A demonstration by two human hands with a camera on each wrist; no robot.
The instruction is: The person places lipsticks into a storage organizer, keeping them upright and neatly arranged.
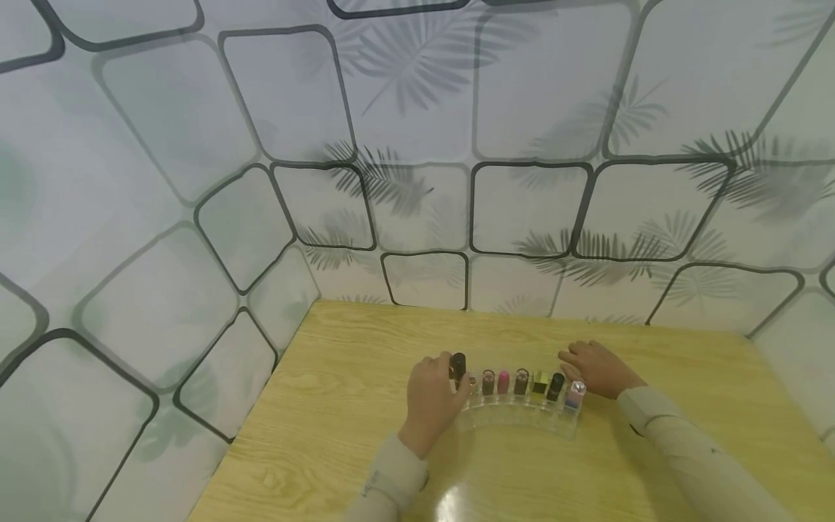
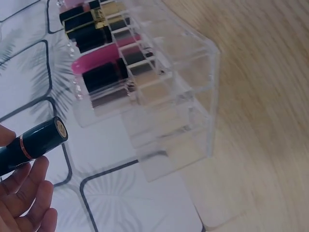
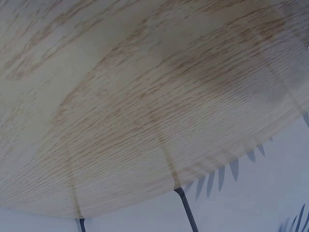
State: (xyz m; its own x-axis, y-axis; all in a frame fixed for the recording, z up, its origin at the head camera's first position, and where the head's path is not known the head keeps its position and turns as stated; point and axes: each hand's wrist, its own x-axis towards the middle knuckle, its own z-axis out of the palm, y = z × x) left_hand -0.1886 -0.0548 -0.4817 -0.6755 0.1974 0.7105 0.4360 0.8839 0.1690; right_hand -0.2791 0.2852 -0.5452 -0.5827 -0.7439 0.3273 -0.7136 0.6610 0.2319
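Observation:
My left hand [image 1: 430, 395] pinches a dark lipstick [image 2: 41, 139] with a coppery band, between thumb and fingers. In the head view this lipstick [image 1: 459, 365] stands upright above the left end of a clear stepped lipstick holder [image 1: 515, 417]. The left wrist view shows it apart from the holder [image 2: 205, 82]. Several lipsticks fill the back row, among them a bright pink one [image 1: 504, 382], a gold-and-black one [image 1: 540, 381] and a clear-capped one [image 1: 575, 395]. My right hand [image 1: 600, 368] lies by the holder's right end, fingers loosely bent; contact with the holder cannot be made out.
The holder stands on a wood-grain table [image 1: 313, 435]. Behind and to the left rises a pale wall covering [image 1: 424, 210] with dark outlined shapes and leaf prints. The right wrist view shows only the tabletop [image 3: 120, 111] and this covering [image 3: 135, 217].

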